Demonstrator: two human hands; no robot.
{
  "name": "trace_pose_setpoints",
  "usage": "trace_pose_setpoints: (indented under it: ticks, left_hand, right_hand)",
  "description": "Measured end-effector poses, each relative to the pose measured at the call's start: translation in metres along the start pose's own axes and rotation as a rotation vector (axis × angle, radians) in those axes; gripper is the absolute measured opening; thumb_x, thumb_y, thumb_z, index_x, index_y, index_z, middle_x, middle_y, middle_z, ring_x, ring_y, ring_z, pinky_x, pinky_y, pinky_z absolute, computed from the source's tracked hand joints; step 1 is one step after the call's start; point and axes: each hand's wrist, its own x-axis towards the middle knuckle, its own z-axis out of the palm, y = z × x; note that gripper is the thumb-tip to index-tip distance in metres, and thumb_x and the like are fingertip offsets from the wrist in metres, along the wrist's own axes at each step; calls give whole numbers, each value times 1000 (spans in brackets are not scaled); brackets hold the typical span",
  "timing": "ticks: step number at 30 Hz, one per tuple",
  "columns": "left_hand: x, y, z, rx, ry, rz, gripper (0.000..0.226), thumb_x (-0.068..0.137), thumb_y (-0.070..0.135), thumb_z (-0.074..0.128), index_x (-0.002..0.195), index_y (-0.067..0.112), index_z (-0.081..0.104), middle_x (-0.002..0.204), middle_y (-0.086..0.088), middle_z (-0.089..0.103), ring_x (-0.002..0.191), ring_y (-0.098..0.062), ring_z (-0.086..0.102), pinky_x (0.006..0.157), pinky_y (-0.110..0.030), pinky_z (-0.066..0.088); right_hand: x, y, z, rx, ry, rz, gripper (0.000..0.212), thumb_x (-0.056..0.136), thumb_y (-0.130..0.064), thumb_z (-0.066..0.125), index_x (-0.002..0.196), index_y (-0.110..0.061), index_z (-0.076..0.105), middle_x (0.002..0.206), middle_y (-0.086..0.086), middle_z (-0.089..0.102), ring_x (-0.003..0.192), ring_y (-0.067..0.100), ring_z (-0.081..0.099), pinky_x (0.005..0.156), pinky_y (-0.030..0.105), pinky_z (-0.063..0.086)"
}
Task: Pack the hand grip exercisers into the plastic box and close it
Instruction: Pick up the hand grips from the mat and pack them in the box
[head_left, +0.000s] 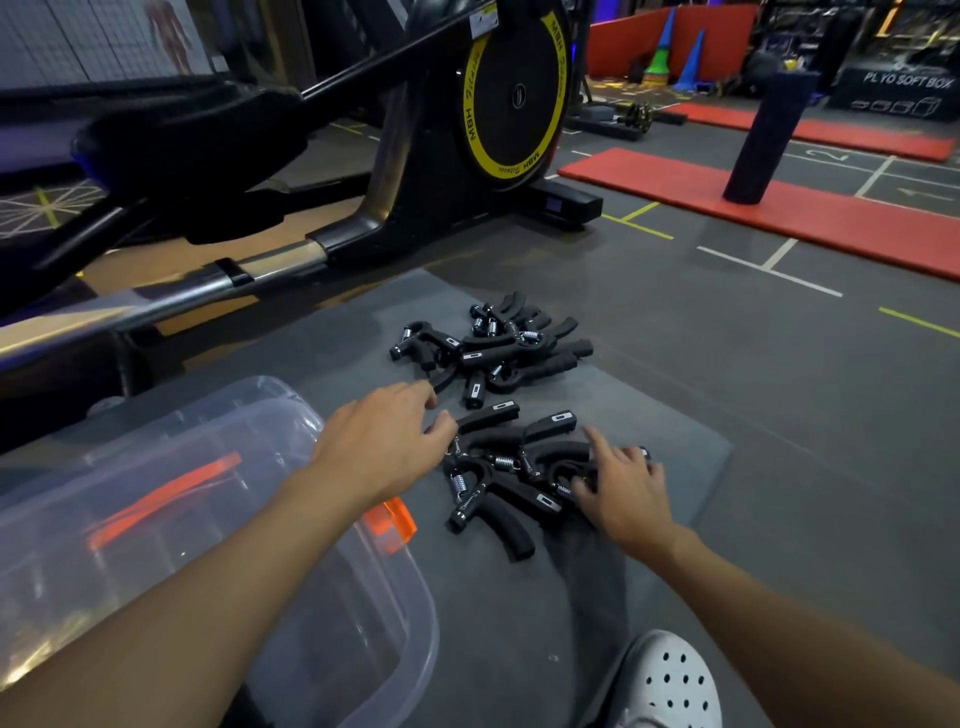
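While the clear plastic box (218, 519) sits beside them, both hands, left hand (382, 447) and right hand (623, 493), rest spread and unclenched on the nearer pile of hand grip exercisers (509, 467).

Both forearms are bare, no sleeves showing, and the left hand (382, 447) and right hand (626, 491) are ungloved. A white perforated foam clog (670, 680) covers one foot, near right.

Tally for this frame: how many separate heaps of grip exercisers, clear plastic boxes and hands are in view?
Heaps of grip exercisers: 2, the far heap and the near heap
Plastic box: 1
Hands: 2, left hand and right hand
Total: 5
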Motion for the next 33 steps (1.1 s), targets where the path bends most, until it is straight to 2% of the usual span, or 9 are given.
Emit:
trace_pose_setpoints:
  ticks: [2,3,5,8,12,14,17,23,33]
  left_hand:
    - [0,0,1,-4,5,6,37,92,46,40,115,25,59,118,4,64,108,-22,59,85,-37,44]
    - [0,0,1,-5,7,9,37,92,46,40,115,24,59,117,4,64,108,-22,59,84,-37,43]
    - [0,-1,2,-11,16,12,35,92,46,41,112,25,59,114,5,65,107,-22,59,83,-37,44]
    - [1,-2,3,-25,31,13,32,92,46,42,108,26,60,111,6,65,104,-21,59,84,-37,44]
    - [2,-3,4,-35,26,14,31,91,47,41,106,28,59,107,7,65,100,-21,59,80,-36,44]
    - [2,-4,4,-30,31,15,31,91,47,41,106,28,59,105,8,65,98,-21,59,77,-35,42]
    - [2,-4,5,-34,36,23,30,92,47,41,107,28,60,104,8,65,97,-20,59,75,-35,40]
    - [3,-4,4,-43,26,14,28,91,47,43,103,29,60,100,8,65,94,-21,60,77,-36,44]
    - [1,-4,2,-121,62,34,19,89,42,48,95,30,63,92,13,62,93,-19,61,81,-38,49]
  right_hand:
    - [5,21,2,2,-198,23,96,80,-66,57,152,-40,-2,157,1,27,146,31,14,110,56,21]
    - [6,28,4,32,-277,45,105,75,-70,61,150,-43,-7,161,-2,15,148,31,5,110,60,19]
    - [8,36,9,31,-313,46,114,67,-75,65,150,-43,-8,162,-4,7,147,32,1,110,60,24]
    - [12,35,12,41,-269,25,117,64,-80,61,151,-39,-4,159,3,18,141,37,14,111,52,29]
    - [13,32,9,-53,-337,-9,114,64,-83,57,153,-34,4,152,12,26,137,38,29,108,48,33]
    - [13,34,1,-84,-281,-12,111,65,-87,51,152,-34,8,142,9,41,129,34,39,102,45,35]
    - [11,40,-8,-219,-227,-44,111,61,-93,42,151,-36,11,134,1,48,125,28,37,98,43,29]
    - [2,55,-8,-76,-341,-3,108,66,-71,69,151,-36,11,143,-2,40,132,26,38,102,48,31]
    - [-21,59,-13,156,-126,86,101,60,-66,74,143,-36,24,123,-7,61,120,20,55,95,44,37]
